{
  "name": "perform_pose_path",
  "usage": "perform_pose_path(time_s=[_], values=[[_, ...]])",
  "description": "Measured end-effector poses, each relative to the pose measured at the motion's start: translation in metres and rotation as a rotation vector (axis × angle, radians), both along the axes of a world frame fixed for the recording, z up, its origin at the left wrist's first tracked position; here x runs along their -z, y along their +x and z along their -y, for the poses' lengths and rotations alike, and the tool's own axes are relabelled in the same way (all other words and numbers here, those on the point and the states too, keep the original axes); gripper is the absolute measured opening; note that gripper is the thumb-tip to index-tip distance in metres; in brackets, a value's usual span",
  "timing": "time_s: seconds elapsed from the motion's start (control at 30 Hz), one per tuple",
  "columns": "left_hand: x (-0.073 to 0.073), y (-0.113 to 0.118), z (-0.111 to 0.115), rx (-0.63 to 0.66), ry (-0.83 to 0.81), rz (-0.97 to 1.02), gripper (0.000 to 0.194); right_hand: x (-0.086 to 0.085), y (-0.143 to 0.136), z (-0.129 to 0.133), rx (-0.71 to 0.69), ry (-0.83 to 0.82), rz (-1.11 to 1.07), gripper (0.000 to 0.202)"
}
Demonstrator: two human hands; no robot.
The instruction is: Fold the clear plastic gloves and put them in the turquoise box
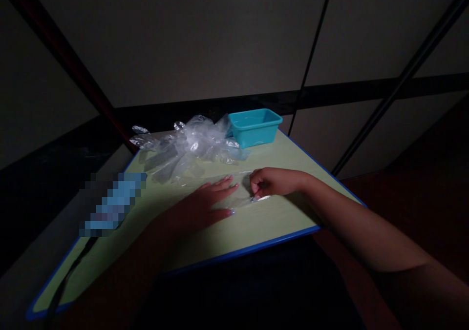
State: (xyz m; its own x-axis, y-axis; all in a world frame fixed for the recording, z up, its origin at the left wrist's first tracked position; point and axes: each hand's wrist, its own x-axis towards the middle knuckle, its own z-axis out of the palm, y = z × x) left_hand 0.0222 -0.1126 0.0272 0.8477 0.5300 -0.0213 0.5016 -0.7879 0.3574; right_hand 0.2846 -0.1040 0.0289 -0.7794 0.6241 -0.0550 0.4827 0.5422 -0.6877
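Observation:
A clear plastic bag (240,193) lies flattened on the pale yellow tabletop (256,227). My left hand (214,198) rests on its left part, palm down with fingers spread. At the bag's right end my right hand (267,182) is closed, its curled fingers gripping the plastic edge. Just beyond my left hand sits a loose heap of crumpled clear plastic bags (194,144).
A turquoise plastic basin (256,130) stands at the table's back right corner, beside the heap. On the left lies a blurred-out blue item (117,203) with a dark strap (73,266). Blue edging (252,249) rims the table; light panels (201,37) rise behind it.

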Motion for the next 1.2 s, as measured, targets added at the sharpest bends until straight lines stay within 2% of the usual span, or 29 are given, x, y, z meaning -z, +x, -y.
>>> perform_pose_path(time_s=[0.1,0.2,0.5,0.63,0.8,0.93,1.2], values=[[-0.002,0.000,0.002,0.029,-0.031,0.051,0.056,-0.001,-0.002,0.001,0.014,0.046,-0.007,0.010],[-0.002,-0.001,0.003,0.051,-0.056,0.002,0.051,-0.001,-0.002,0.000,0.034,0.079,0.003,0.009],[-0.004,-0.002,0.006,0.014,-0.079,-0.137,0.060,0.008,0.000,-0.006,0.096,0.082,0.073,0.007],[-0.009,-0.002,0.007,-0.013,-0.086,-0.163,0.061,0.006,0.001,-0.004,0.124,0.088,0.077,0.007],[-0.009,-0.002,0.008,0.067,-0.102,-0.148,0.058,0.003,0.000,-0.003,0.149,0.105,0.084,0.008],[-0.005,-0.004,0.007,0.022,-0.105,-0.179,0.062,-0.001,0.000,-0.002,0.163,0.113,0.067,0.009],[-0.002,-0.009,0.004,-0.014,-0.057,-0.170,0.062,-0.007,-0.001,0.003,0.036,0.154,-0.047,0.011]])
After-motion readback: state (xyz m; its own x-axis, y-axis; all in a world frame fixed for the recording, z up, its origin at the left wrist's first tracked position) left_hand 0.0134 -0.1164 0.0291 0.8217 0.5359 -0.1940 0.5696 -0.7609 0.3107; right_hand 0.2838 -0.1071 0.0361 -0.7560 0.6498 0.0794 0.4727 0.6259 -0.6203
